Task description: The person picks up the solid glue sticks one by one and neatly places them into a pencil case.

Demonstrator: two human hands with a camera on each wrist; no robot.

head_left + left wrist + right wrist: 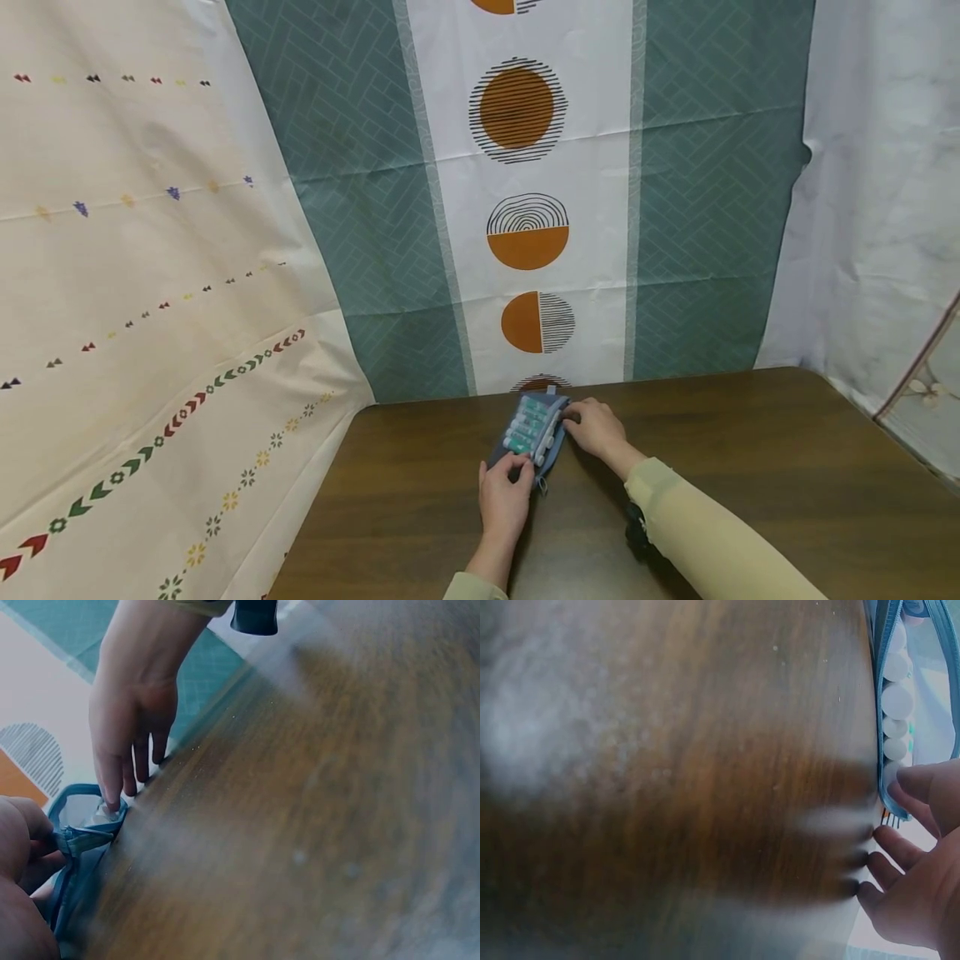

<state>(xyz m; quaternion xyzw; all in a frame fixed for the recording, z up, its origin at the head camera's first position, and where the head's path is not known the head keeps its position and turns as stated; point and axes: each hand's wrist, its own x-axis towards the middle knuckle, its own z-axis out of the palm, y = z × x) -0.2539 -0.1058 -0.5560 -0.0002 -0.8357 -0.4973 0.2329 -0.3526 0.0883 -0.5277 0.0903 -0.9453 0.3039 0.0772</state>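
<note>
A blue zip pouch (pixel 498 451) with a clear panel lies near the table's far edge. Several small bottles (pixel 528 423) with teal labels and white caps fill it. Its zip side gapes in the right wrist view, where a row of round white caps (pixel 897 700) shows. My left hand (pixel 504 500) pinches the pouch's near end by the zip, thumb against fingers. At the opposite end, my right hand (pixel 597 429) reaches into the opening, thumb and forefinger together at the last white-capped bottle (pixel 892 774). Its other fingers stay outside, loosely bent.
The brown wooden table (pixel 405 508) spreads around the pouch on both sides. Behind it hangs a green and white patterned cloth (pixel 532 183), meeting the table's far edge. A cream patterned cloth (pixel 150 292) hangs at the left. A dark band (pixel 637 531) sits by the right sleeve.
</note>
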